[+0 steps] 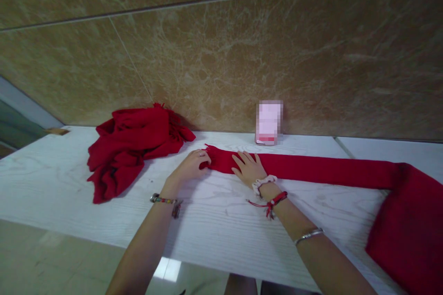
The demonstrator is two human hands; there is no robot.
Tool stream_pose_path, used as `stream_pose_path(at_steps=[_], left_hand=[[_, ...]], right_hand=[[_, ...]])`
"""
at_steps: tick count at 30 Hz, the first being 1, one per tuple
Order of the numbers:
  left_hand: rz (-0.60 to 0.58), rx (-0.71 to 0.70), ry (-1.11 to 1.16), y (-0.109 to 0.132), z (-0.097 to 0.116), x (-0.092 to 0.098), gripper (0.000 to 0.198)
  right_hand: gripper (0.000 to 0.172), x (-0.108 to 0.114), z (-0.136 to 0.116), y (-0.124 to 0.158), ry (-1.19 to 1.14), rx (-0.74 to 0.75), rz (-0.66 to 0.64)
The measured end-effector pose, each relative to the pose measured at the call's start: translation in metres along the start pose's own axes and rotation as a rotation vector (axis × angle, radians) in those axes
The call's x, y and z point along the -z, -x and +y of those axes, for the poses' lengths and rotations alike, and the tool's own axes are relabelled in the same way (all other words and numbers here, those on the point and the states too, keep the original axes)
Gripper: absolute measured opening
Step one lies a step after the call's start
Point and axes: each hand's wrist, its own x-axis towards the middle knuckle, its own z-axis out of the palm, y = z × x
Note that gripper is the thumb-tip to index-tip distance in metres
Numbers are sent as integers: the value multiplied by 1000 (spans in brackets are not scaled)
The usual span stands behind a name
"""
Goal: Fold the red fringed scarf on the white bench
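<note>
A red scarf (321,169) lies in a long, narrow folded strip across the white wood-grain table. Its far right part spreads wider and hangs over the front edge. At the strip's fringed left end, my left hand (194,164) has its fingers curled around the edge of the cloth. My right hand (249,169) rests flat on the strip a little further right, fingers spread. Bracelets circle both wrists.
A second red cloth (138,140) with a fringe lies crumpled at the back left. A phone (269,122), its screen blurred out, leans against the brown marbled wall (221,64). A small wooden piece (57,131) sits at the table's (207,221) far left corner.
</note>
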Motion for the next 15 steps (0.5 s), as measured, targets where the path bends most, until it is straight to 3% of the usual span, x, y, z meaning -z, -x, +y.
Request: stream_pose_path(at_steps=[4, 7, 11, 15], left_hand=[[30, 99, -80, 11, -30, 5, 19], [124, 160, -68, 18, -36, 13, 23], [249, 73, 69, 12, -10, 12, 26], [105, -84, 93, -1, 17, -2, 17]], right_hand=[[47, -1, 0, 0, 4, -1, 4], [47, -1, 1, 0, 4, 4, 9], [47, -2, 1, 0, 2, 3, 12], [47, -1, 0, -1, 7, -1, 6]])
